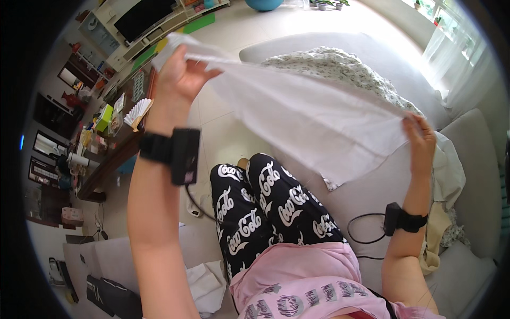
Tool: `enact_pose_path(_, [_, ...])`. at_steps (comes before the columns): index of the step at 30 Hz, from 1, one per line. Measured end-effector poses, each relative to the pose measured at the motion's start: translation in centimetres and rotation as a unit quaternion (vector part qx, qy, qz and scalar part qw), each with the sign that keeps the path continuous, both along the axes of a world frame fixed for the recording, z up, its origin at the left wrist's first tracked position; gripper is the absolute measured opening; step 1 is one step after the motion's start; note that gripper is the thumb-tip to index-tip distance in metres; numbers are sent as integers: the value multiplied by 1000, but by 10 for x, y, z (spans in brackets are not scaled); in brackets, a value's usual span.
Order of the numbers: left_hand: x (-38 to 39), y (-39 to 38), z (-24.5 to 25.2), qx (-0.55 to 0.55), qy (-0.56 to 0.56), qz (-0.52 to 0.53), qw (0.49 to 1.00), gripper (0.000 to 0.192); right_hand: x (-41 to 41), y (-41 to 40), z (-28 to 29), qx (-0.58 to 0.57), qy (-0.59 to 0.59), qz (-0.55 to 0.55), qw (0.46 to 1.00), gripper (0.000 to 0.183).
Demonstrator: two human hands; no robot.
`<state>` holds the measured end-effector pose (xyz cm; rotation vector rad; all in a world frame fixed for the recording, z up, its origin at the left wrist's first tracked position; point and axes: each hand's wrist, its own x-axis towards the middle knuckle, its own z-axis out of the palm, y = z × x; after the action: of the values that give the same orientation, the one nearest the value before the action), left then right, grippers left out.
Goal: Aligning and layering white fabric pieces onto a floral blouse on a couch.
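Note:
A thin white cloth (310, 115) is stretched in the air between my two raised hands, above the sofa and my knees. At the upper left, my left hand (185, 73) has the cloth's corner at its thumb side, with other fingers spread; its exact hold is blurred. My right hand (420, 129) pinches the other end, at the right over the sofa seat. Behind the cloth lies a crumpled floral fabric (330, 60), partly hidden by it. Each forearm wears a black strapped device with a cable.
A grey sofa (358, 211) extends along the right, bearing white fabric (448, 171) and beige fabric (434, 235). At the left stands a dark wooden table (115, 153) with a folding fan (138, 113) and assorted items. Another white cloth (207, 285) lies at lower left.

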<state>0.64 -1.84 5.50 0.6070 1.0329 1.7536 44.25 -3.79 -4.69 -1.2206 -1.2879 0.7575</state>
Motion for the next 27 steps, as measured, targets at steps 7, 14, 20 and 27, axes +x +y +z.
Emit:
enact_pose_path(7, [90,123,32,151,-10,-105,983,36,93,7,41,138,78,-144,977,13])
enact_pose_path(14, [85,228,-45,56,-106,-115,986,40,30,9,21,162,-221,91,957,14])
enact_pose_path(20, [70,286,-175,-63,-132,-160,976,40,-16,74,-82,99,-295,165,936,36])
enact_pose_path(27, [72,267,-333,-212,-19,-95,973,45,-52,110,-193,-31,-279,198,939,43])
